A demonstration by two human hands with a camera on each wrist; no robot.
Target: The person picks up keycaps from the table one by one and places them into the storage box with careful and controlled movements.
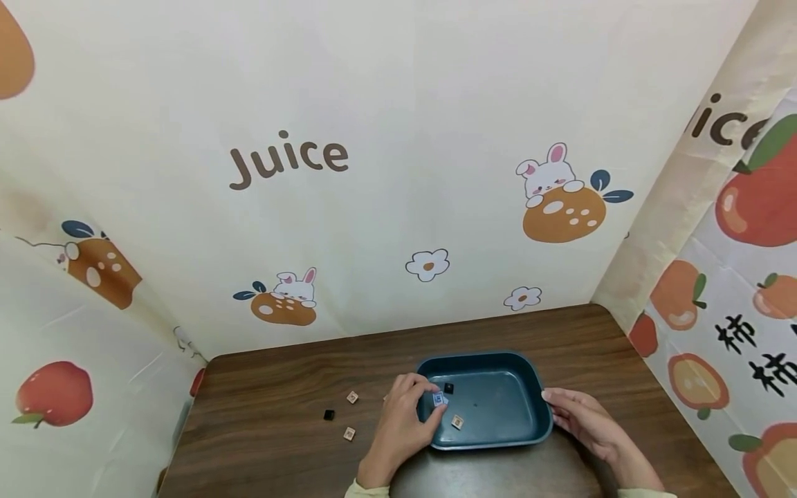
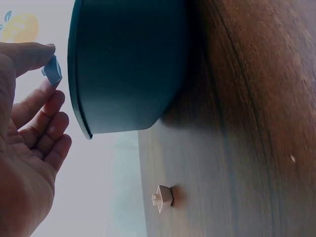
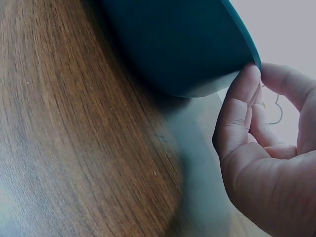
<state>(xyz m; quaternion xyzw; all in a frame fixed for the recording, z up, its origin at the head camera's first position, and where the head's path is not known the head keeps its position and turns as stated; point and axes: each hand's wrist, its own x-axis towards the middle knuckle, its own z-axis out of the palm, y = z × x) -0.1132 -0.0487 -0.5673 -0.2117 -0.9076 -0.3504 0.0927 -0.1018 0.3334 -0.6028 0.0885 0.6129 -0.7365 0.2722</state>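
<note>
Over the left end of a dark teal tray [image 1: 498, 443], my left hand [image 1: 401, 418] pinches a small blue block [image 1: 438, 398] between thumb and fingertips. The left wrist view shows this blue block [image 2: 52, 70] above the rim level, with the other fingers loosely bent. My right hand [image 1: 585, 422] grips the tray's right rim between thumb and fingers, as the right wrist view of the hand [image 3: 266, 143] also shows. Inside the tray lie a small black block [image 1: 449, 389] and a beige block [image 1: 457, 422].
Left of the tray, on the brown wooden table [image 1: 261, 443], lie a black block [image 1: 328, 415] and beige blocks [image 1: 352, 398], one partly hidden by my left hand. A beige block [image 2: 165, 198] in the left wrist view has a stud. Printed cloth [image 1: 386, 207] hangs behind the table.
</note>
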